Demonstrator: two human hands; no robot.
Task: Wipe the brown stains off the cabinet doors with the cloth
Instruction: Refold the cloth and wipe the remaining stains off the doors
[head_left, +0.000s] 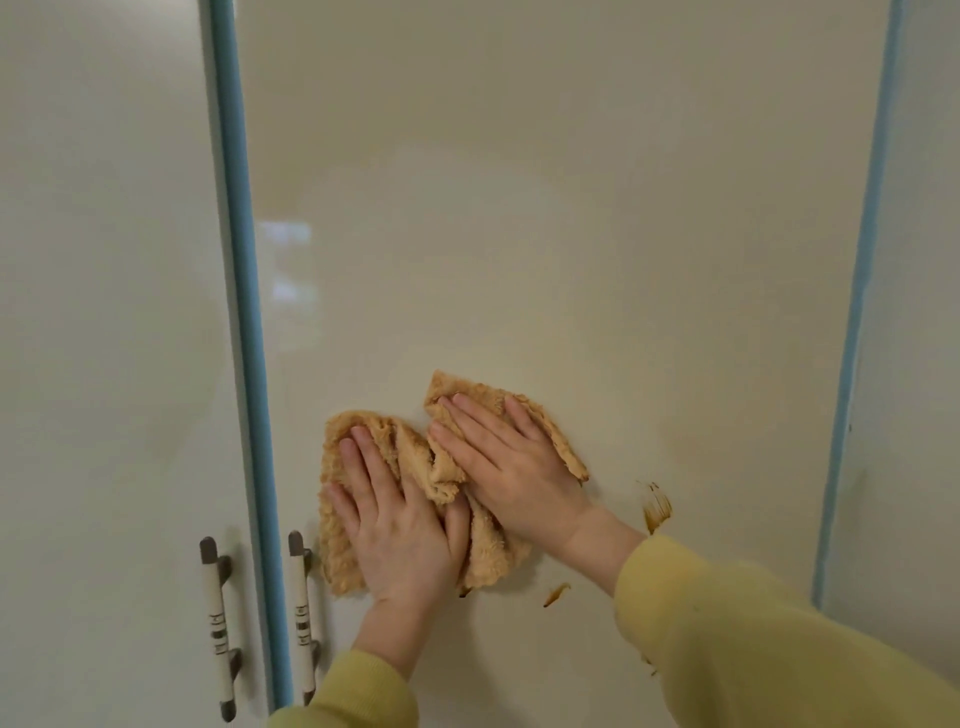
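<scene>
Two bare hands press a fluffy tan cloth (340, 551) flat against a glossy cream cabinet door (545, 208). The left hand (402, 525) lies palm down on the lower left part of the cloth, with its fingers straight, slightly spread and pointing up and a little left. The right hand (511, 465) lies palm down on the upper right part. Its fingers are straight and point up and left, and its wrist comes in at an angle from the lower right. Neither hand grips anything: both are flat and set side by side, the left thumb close to the heel of the right hand. Between the hands the cloth bunches into a raised fold. Its edges show beyond the fingertips and to the left of the left hand. Both arms wear pale yellow sleeves (753, 639) that end just short of the wrists.

To the right of the right wrist, a streaked brown stain (657, 508) marks the door, apart from the cloth. A smaller brown smear (556, 594) sits below the right wrist, just beside the cloth's lower edge.

To the left of the left hand, a vertical blue strip (248, 338) separates this door from the neighbouring door (104, 312). Two pale upright bar handles with dark ends stand on either side of the strip. The nearer handle (303, 618) is just beside the cloth's left edge, and the farther handle (218, 629) is on the neighbouring door. A second blue strip (857, 338) runs well to the right of the right hand.
</scene>
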